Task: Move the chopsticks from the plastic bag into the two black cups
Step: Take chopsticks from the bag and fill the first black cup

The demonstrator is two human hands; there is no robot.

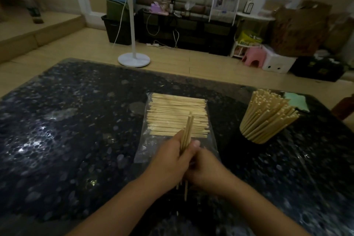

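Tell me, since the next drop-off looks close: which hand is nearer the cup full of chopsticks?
Right. The right hand sits nearer the full cup, which stands ahead to its right; the left hand lies farther left, gripping a small bundle of chopsticks.

Two bare forearms end in a left hand [168, 156] and a right hand [206, 170], no sleeves in view

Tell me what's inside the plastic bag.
The plastic bag holds a flat layer of chopsticks lying crosswise. Both hands and their held bundle cover its near middle, so anything there is hidden.
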